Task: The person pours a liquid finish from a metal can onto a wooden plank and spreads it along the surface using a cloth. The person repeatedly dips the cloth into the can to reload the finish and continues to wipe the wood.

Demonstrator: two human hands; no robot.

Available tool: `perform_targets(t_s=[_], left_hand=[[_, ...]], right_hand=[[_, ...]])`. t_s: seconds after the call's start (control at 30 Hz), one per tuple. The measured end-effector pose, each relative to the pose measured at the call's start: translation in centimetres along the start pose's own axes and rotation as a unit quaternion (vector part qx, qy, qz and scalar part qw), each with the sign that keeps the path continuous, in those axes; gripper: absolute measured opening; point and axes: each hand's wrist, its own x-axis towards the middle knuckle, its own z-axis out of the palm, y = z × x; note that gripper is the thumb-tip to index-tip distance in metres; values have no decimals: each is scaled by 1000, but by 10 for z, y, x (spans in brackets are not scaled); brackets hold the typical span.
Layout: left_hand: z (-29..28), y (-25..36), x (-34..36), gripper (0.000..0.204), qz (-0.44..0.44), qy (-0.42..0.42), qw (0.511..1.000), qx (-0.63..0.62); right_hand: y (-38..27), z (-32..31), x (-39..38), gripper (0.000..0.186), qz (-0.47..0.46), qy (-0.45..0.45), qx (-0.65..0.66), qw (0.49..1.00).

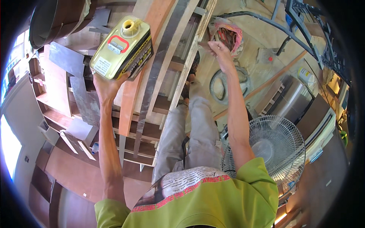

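Note:
Tilted over the wooden framework, a rectangular metal can (102,51) in gold and black has a red carrying handle and an uncapped spout with yellowish residue around it. My left hand (107,86) is closed around the can's near lower end, taking its weight; some fingers are hidden beneath it. Farther right, my right hand (223,56) is raised in a pinch on a small, thin, brownish piece (204,45). Its kind is too blurred to make out. Long strips of wood (134,97) lie under and beside the can.
A pink bag (238,36) of scraps sits on the floor past my right hand, near a round grey item (245,81). A wire-guarded fan (272,144) stands at the right. Dark metal frames (300,32) and a white tub (305,76) are farther right.

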Motion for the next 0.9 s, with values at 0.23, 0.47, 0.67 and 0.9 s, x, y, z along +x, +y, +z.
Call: perform_targets(t_s=[0.23, 0.47, 0.67, 0.9], left_hand=[[-1, -23, -15, 55, -29, 11, 999, -29], [-8, -62, -37, 50, -101, 3, 995, -11], [-6, -83, -54, 44, -125, -13, 992, 13], [-4, -96, -64, 39, -125, -20, 992, -2]], right_hand=[[58, -8, 35, 39, -75, 80, -15, 994], [97, -3, 56, 30, -1, 65, 131, 989], [115, -11, 71, 27, -66, 118, 31, 990], [106, -28, 50, 24, -122, 157, -56, 978]])
